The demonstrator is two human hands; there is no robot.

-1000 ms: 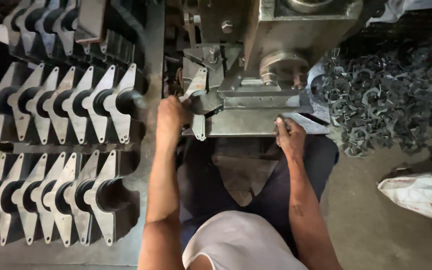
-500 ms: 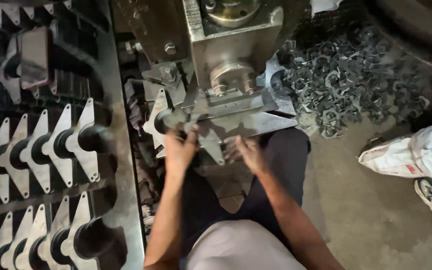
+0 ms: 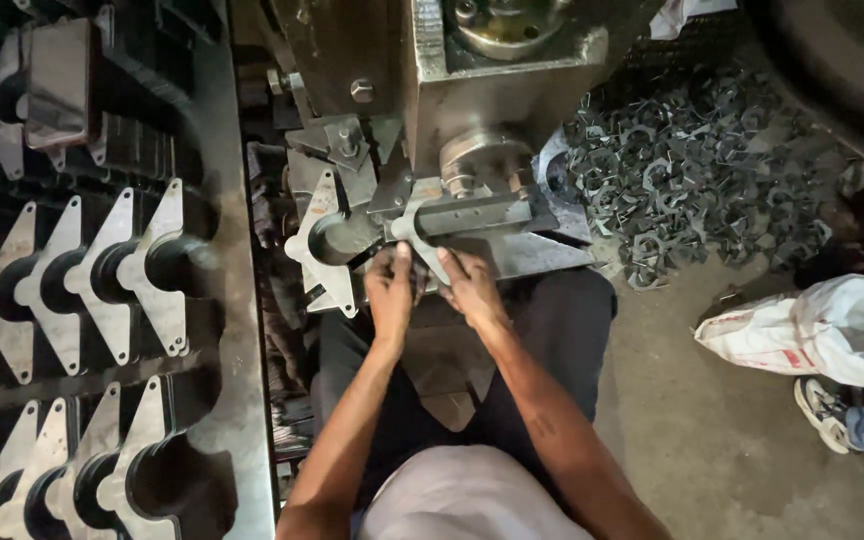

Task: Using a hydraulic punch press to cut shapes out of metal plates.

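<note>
Two hands meet at the front edge of the press bed (image 3: 542, 255), right under the machine's steel block (image 3: 492, 90). My left hand (image 3: 392, 290) has its fingers curled against the pale metal blank (image 3: 414, 232) that lies on the bed below the round punch (image 3: 482, 160); I read it as gripping the blank's near edge, thumb side up. My right hand (image 3: 470, 285) sits just beside the left one, touching it, fingers bent over the same blank's lower tip, so both are closed on that one piece. The blank lies flat, partly tucked under a dark clamp bar (image 3: 482, 215), with its pointed end toward me.

Just left of the bed a stamped plate with a half-round cut-out (image 3: 322, 245) leans against the machine's side. Further left, a steel rack (image 3: 237, 300) carries rows of the same stamped plates (image 3: 142, 270), standing on edge and packed close, in an upper row and a lower row. To the right of the machine, a heap of dark ring-shaped offcuts (image 3: 692, 170) covers the floor (image 3: 712, 450). At the right edge lies a white sack (image 3: 832, 330), and below it I see another person's shoe (image 3: 824, 412). My dark trousers (image 3: 552, 330) fill the space beneath the bed.
</note>
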